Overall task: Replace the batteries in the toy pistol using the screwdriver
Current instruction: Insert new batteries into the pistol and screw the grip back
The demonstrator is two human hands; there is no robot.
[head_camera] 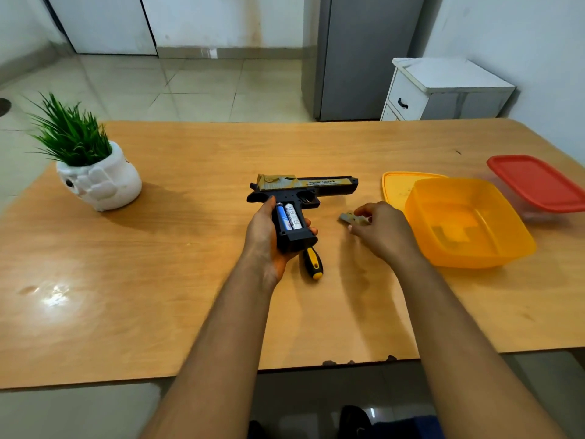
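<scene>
My left hand [264, 236] gripped the pistol [300, 198] by its grip, side-up on the table [190, 280], so the open bay faced me; I judged that steadied it for the cover. Two batteries [288, 216] sat in the bay. My right hand [378, 231] pinched a small grey piece [349, 218], probably the cover, just right of the pistol. One screwdriver [312, 263] lay below the grip, within reach. One open orange tub [468, 223], its one lid [399, 188], and one red-lidded box [538, 182] stood right.
</scene>
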